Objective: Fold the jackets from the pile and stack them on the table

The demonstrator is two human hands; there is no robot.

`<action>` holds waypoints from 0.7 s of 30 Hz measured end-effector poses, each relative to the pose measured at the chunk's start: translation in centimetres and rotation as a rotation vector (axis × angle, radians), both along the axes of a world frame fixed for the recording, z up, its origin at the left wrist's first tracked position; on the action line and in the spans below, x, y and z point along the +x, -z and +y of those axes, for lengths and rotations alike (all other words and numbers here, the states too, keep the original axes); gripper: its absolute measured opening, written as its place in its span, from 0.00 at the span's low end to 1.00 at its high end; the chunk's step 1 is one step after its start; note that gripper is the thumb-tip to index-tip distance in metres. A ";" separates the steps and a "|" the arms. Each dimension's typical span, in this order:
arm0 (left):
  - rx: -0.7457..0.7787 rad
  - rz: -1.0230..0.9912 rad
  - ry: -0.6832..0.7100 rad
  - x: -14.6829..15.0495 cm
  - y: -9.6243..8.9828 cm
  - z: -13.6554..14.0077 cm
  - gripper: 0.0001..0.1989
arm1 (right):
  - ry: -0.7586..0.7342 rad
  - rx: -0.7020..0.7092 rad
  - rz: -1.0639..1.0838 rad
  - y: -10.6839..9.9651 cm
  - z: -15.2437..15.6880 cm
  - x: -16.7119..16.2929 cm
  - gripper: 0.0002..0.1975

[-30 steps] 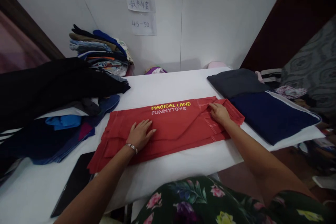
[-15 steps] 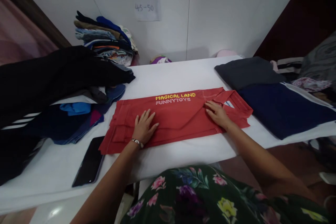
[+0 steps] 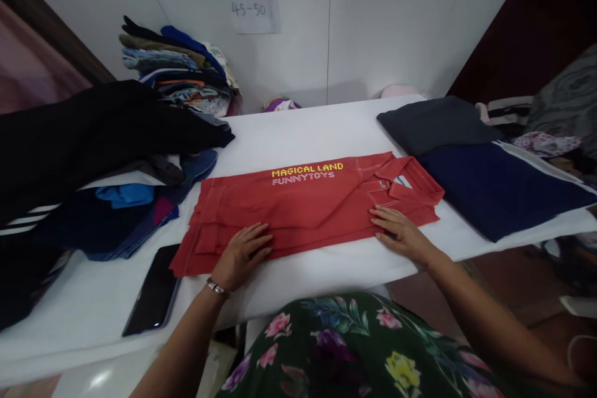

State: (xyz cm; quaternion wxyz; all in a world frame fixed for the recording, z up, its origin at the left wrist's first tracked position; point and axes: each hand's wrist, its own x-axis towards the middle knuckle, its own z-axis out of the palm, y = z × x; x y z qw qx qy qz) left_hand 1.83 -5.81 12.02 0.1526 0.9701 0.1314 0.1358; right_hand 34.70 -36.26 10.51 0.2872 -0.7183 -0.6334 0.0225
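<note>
Left hand and right hand have been slid to the near edge of the red shirt, laid in the middle of the table, so its pocket is uncovered, each grip loose with nothing pinched.

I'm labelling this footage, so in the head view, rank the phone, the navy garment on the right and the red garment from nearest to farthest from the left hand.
1. Red garment: under the left hand, touching it.
2. Phone: to the hand's left, apart from it.
3. Navy garment: far right, past the red garment.
</note>
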 end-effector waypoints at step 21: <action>0.028 0.000 -0.034 -0.6 0.3 0.6 0.17 | 0.254 -0.075 -0.130 0.3 0.7 1.8 0.19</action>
